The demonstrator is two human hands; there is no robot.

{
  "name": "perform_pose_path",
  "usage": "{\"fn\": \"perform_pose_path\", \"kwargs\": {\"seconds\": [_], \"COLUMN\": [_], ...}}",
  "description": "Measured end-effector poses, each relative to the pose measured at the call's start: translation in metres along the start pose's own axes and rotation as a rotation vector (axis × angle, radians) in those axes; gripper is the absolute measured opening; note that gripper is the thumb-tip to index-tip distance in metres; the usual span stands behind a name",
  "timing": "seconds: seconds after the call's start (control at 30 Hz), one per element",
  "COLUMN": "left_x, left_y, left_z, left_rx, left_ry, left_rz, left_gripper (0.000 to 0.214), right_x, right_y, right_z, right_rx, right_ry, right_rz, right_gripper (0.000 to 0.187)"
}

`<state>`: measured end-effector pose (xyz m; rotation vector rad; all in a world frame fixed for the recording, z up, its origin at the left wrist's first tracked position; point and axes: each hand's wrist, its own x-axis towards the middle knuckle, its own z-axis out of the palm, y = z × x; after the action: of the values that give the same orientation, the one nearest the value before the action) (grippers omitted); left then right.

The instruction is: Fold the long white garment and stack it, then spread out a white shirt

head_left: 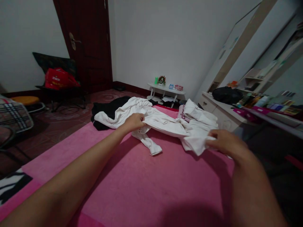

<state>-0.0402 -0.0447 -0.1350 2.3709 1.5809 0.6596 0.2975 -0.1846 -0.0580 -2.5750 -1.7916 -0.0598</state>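
A white long-sleeved garment (165, 124) lies crumpled across a pink bed cover (132, 176). My left hand (133, 122) grips a fold of it near the middle, above a dangling sleeve cuff (152, 147). At the garment's right end, my right hand (224, 143) pinches its edge. A black garment (107, 110) lies behind the white one at the bed's far left corner.
A dark wooden door (91, 44) stands at the back left, with a chair holding a red bag (59, 78) beside it. A small white table (165, 90) stands by the far wall. A dresser (222, 115) with a black bag and bottles lies to the right.
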Motion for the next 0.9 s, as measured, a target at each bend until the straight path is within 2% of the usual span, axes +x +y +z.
{"fn": "perform_pose_path", "kwargs": {"seconds": [0.07,0.1,0.13,0.17,0.2,0.23,0.3,0.37,0.43,0.5,0.53,0.6,0.67,0.73,0.77,0.83,0.87,0.9], "left_x": [0.000,0.000,-0.001,-0.001,-0.002,-0.003,-0.004,-0.005,-0.005,-0.004,-0.004,-0.004,-0.003,-0.003,-0.003,-0.003,-0.004,-0.004], "left_y": [0.000,0.001,0.002,0.004,0.005,0.005,0.006,0.006,0.005,0.004,0.004,0.002,0.001,0.000,-0.001,-0.002,-0.002,-0.002], "left_z": [0.000,0.000,0.001,0.002,0.003,0.004,0.004,0.002,-0.003,-0.009,-0.011,-0.015,-0.017,-0.017,-0.018,-0.018,-0.018,-0.018], "left_rx": [-0.071,-0.114,-0.158,-0.197,-0.229,-0.251,-0.276,-0.297,-0.317,-0.325,-0.333,-0.362,-0.395,-0.407,-0.405,-0.394,-0.386,-0.376], "left_ry": [-0.004,-0.024,-0.051,-0.084,-0.116,-0.146,-0.201,-0.246,-0.257,-0.234,-0.225,-0.218,-0.222,-0.219,-0.218,-0.217,-0.213,-0.209], "left_rz": [0.026,0.050,0.073,0.094,0.107,0.113,0.119,0.115,0.108,0.113,0.120,0.140,0.158,0.176,0.180,0.172,0.162,0.148], "left_gripper": [0.017,0.018,0.019,0.020,0.022,0.023,0.025,0.027,0.029,0.027,0.025,0.024,0.025,0.026,0.025,0.024,0.023,0.023], "right_x": [0.011,0.013,0.015,0.015,0.013,0.010,-0.001,-0.019,-0.042,-0.065,-0.075,-0.090,-0.097,-0.101,-0.102,-0.104,-0.103,-0.101], "right_y": [0.027,0.033,0.033,0.027,0.015,-0.001,-0.044,-0.092,-0.137,-0.173,-0.187,-0.207,-0.220,-0.226,-0.227,-0.224,-0.220,-0.215], "right_z": [-0.003,-0.002,-0.001,0.001,0.004,0.007,0.017,0.031,0.050,0.070,0.080,0.095,0.104,0.104,0.101,0.092,0.087,0.082], "right_rx": [0.088,0.146,0.206,0.276,0.363,0.463,0.674,0.824,0.815,0.702,0.635,0.539,0.525,0.591,0.647,0.776,0.842,0.902], "right_ry": [0.298,0.477,0.655,0.803,0.896,0.917,0.780,0.452,0.171,0.023,-0.016,-0.048,-0.060,-0.140,-0.253,-0.595,-0.738,-0.797], "right_rz": [0.288,0.360,0.368,0.311,0.208,0.074,-0.192,-0.481,-0.744,-0.983,-1.058,-1.097,-1.038,-1.035,-1.089,-1.224,-1.240,-1.207], "right_gripper": [0.026,0.031,0.036,0.038,0.037,0.033,0.021,0.018,0.018,0.025,0.030,0.045,0.060,0.062,0.056,0.040,0.036,0.036]}}
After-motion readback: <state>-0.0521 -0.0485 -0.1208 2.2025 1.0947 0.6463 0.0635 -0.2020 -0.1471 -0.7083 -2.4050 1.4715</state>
